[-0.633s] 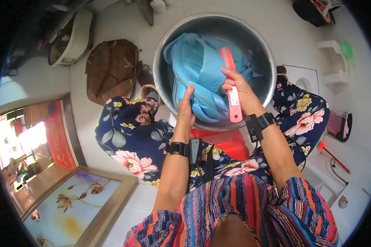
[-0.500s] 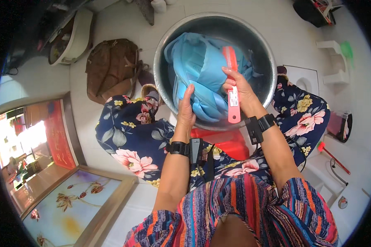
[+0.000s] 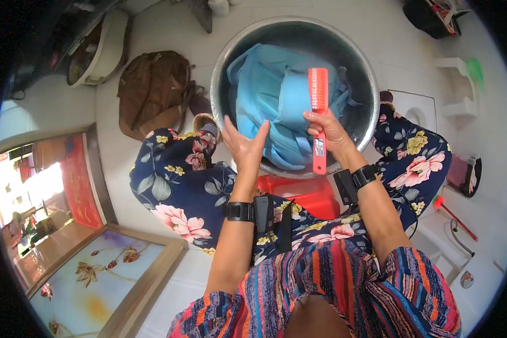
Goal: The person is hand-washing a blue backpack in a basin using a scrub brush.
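Note:
A large round metal basin (image 3: 222,67) stands on the floor between my knees. Bunched up inside it lies a light-blue fabric item (image 3: 259,84), perhaps a bag; its folds hide its full shape. My right hand (image 3: 328,132) is wrapped round the handle of a red scrubbing brush (image 3: 319,90), whose pale bristles show toward me. The brush is held above the blue fabric, head pointing away. At the basin's near left rim, my left hand (image 3: 245,143) is open, thumb and fingers spread, with nothing in it.
A brown backpack (image 3: 152,93) lies on the floor to the left. Something red and plastic (image 3: 304,197) sits below the basin's near edge. A squat toilet (image 3: 417,110) and a white shelf (image 3: 459,87) are at right. A framed glass door panel (image 3: 101,276) stands lower left.
My left hand has let go of the blue fabric, moved left and spread its fingers. The blue fabric lies flatter. The brush has shifted slightly nearer, its bristles now turned toward me.

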